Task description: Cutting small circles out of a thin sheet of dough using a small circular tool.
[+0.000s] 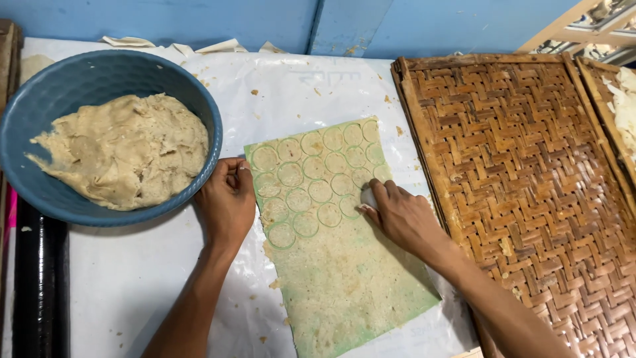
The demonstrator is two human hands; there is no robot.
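Dough rolled into one thin sheet (338, 265) lies on a green mat on the plastic-covered tabletop (126, 278), its upper part stamped with roughly twenty round cuts in rows. One right hand (397, 215) has its grip clamped on a small white round cutter (368, 197) pressed into the sheet at the right end of the lower rows, while one left hand (227, 199) rests with fingers curled loosely on the sheet's left edge, holding nothing. One blue bowl (40, 192) of raw dough sits just left of the left hand, and two woven bamboo trays (523, 172) lie to the right.
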